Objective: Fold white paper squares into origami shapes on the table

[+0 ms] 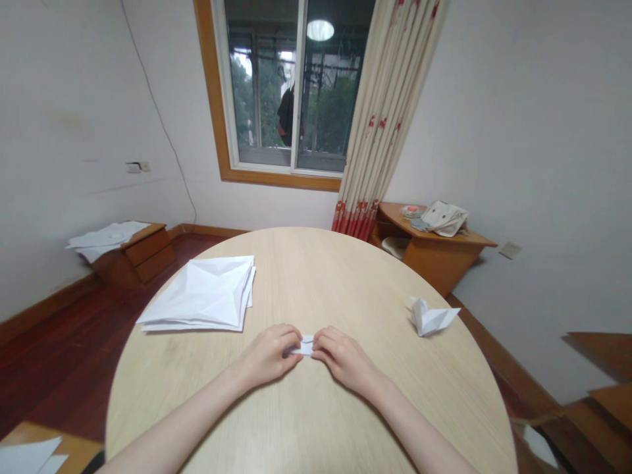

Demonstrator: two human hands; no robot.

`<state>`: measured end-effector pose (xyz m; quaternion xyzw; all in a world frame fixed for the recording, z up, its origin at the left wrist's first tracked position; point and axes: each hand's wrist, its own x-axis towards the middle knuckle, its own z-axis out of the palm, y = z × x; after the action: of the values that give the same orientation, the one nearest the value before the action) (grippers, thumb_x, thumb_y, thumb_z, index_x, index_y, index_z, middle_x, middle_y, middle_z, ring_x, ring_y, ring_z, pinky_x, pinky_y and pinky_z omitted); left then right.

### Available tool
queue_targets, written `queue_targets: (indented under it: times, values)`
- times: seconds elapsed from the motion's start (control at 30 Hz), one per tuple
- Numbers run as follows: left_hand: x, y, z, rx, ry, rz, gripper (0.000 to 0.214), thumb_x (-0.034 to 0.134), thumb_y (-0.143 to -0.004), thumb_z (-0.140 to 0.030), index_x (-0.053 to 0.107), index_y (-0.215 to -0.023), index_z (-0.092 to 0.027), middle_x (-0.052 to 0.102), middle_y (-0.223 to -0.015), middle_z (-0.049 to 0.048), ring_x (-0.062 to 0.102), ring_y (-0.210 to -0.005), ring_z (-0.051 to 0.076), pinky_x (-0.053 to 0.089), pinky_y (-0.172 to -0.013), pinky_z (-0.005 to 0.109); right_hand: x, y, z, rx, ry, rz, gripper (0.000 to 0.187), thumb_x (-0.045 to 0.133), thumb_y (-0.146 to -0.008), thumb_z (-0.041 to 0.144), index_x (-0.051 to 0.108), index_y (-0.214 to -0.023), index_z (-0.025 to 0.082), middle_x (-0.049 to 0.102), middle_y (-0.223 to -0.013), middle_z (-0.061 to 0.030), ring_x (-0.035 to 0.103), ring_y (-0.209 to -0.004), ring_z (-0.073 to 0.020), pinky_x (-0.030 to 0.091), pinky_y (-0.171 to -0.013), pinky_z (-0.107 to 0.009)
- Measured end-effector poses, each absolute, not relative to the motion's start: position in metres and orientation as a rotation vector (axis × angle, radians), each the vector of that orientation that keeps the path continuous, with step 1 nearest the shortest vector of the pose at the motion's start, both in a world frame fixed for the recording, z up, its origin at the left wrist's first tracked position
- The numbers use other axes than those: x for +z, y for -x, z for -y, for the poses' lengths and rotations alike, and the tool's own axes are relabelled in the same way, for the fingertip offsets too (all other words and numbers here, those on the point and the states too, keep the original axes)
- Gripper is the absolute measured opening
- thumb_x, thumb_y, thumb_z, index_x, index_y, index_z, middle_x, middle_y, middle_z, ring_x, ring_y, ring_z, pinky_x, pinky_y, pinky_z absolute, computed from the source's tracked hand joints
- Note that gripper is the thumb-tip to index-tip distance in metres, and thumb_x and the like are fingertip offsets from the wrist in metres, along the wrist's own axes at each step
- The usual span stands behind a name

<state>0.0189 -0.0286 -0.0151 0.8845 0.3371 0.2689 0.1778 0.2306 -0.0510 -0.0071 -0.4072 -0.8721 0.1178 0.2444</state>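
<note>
A small folded piece of white paper (pixel 307 345) lies at the middle of the round table between my hands. My left hand (pixel 272 352) pinches its left end, thumb below and fingers above. On the right end, my right hand (pixel 343 357) grips it in the same way. Fingers cover both ends of the paper, so only its middle shows. To the right stands a folded white paper bird (pixel 432 318), apart from my hands. A stack of creased white paper sheets (pixel 205 293) rests at the left of the table.
The round wooden table (pixel 316 421) has a curved edge all around. Beyond it, a low drawer cabinet (pixel 147 253) with papers stands at the left. A corner shelf (pixel 429 253) holding a pale bag (pixel 445 217) is at the right, near the curtain (pixel 382 118).
</note>
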Motion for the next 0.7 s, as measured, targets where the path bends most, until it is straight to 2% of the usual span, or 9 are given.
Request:
queue_targets:
  times: [0.33, 0.7]
  values:
    - [-0.0139, -0.0199, 0.0296, 0.763, -2.439, -1.000, 0.013, 0.060, -0.080, -0.016, 0.059, -0.093, -0.020, 0.064, -0.091, 0.0039, 0.059, -0.086, 0.019, 0.045, -0.076, 0.029, -0.0060, -0.2296, 0.0513, 0.316, 1.127, 2.369, 0.013, 0.048, -0.094, 0.016, 0.057, -0.084, 0.020, 0.063, -0.086, -0.0031, 0.057, -0.082, -0.0170, 0.045, -0.072, -0.028]
    - [-0.0064, -0.0251, 0.0319, 0.760, -2.341, -1.171, 0.018, 0.070, -0.077, -0.021, 0.062, -0.094, -0.023, 0.066, -0.099, 0.0028, 0.058, -0.096, 0.023, 0.039, -0.085, 0.035, -0.0091, -0.2292, 0.0505, 0.239, 1.108, 2.389, 0.015, 0.045, -0.095, 0.016, 0.057, -0.086, 0.020, 0.063, -0.086, -0.0040, 0.057, -0.081, -0.0173, 0.045, -0.070, -0.027]
